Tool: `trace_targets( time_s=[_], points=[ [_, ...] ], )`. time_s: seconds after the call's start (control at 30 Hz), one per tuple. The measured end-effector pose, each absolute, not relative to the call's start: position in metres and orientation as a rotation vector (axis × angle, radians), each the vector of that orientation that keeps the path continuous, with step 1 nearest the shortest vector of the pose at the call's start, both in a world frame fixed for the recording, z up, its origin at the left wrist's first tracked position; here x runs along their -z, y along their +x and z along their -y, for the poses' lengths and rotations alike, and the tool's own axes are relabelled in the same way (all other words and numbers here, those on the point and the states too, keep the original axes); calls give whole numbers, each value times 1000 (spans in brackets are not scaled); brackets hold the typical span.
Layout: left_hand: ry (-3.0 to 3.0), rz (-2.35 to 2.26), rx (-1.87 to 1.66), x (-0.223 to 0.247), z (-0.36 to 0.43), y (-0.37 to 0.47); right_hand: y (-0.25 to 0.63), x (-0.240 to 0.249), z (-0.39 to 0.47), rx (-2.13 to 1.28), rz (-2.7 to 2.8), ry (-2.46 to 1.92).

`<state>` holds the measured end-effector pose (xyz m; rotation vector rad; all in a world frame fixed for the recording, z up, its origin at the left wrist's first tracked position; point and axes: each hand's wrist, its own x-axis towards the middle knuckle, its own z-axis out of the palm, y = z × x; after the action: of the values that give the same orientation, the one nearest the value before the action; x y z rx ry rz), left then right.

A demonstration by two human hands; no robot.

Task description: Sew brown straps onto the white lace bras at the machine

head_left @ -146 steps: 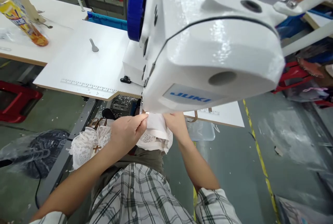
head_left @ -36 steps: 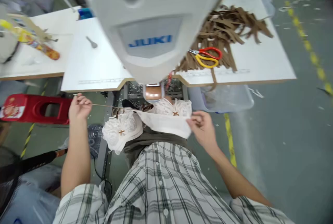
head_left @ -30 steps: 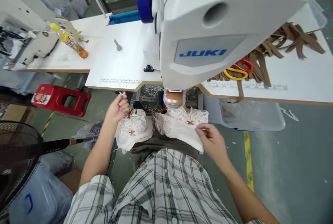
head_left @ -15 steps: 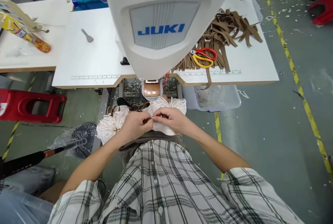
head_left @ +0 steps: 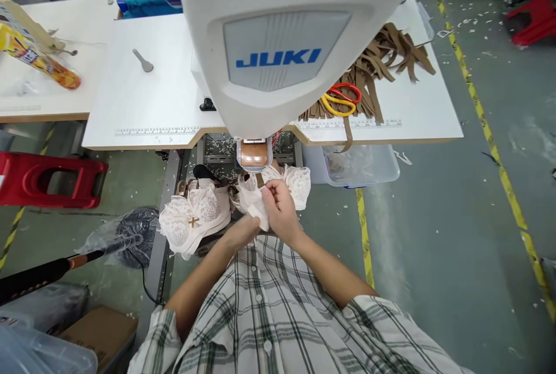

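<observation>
At the centre of the frame, just below the sewing machine point(head_left: 282, 44), our right hand point(head_left: 281, 211) is closed around a white lace garment point(head_left: 252, 200). Our left hand point(head_left: 241, 234) pinches the garment's lower edge from beneath, touching the right. More lace pieces point(head_left: 191, 220) lie just left.

Both forearms bare, reaching forward from plaid short sleeves, converging in front of torso. Left hand point(head_left: 240, 231) low, palm turned inward, mostly hidden behind right; fingers not clearly visible. Right hand point(head_left: 280, 209) slightly higher and further forward, back of hand facing camera, wrist bent a little, fingers point(head_left: 266, 195) curled and pinched together at tips. Hands touching or nearly touching, right overlapping left. Right elbow out to side, left elbow tucked closer to body.
</observation>
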<state>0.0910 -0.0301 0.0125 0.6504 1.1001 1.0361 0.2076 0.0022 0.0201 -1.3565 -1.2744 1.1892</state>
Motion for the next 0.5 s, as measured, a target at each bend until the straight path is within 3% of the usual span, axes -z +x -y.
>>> trace_targets(
  time_s=[0.2, 0.33, 0.4, 0.5],
  points=[
    [445, -1170, -1222, -16, 22, 110, 192, -15, 9, -1052, 1308, -1339],
    [535, -1287, -1281, -23, 23, 108, 205, -18, 9, -1161, 1386, -1325],
    [738, -1335, -1209, -30, 22, 96, 220, -25, 6, -1126, 1547, -1309],
    [1097, -1332, -962, -49, 19, 74, 247, -38, -3, -788, 1755, -1273]
  ],
)
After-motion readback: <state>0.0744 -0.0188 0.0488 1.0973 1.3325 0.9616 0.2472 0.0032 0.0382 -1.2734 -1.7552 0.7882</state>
